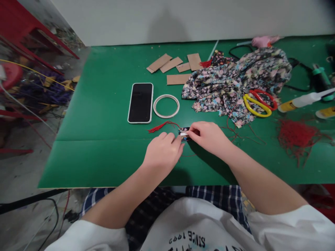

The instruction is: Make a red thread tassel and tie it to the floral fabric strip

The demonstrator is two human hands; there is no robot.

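A small dark floral fabric piece (pixel 185 138) lies on the green table between my hands, with a short white strip (pixel 183 134) on it. My left hand (pixel 164 150) has its fingers curled and holds the piece at its left edge. From the other side, my right hand (pixel 209 136) pinches at the right end, thumb and forefinger together; whether it grips the strip or the fabric is hidden. A red tassel (pixel 157 127) lies beyond my left hand, its cord running to the fabric piece.
Beyond my hands are a phone (pixel 140 103), a tape roll (pixel 166 106) and several cardboard pieces (pixel 178 80). Bunched floral cloth (pixel 235 76) lies right, with scissors (pixel 258 104) on it. Red threads (pixel 298 136), a glue bottle (pixel 300 101) and a green-handled tool (pixel 321 78) are further right.
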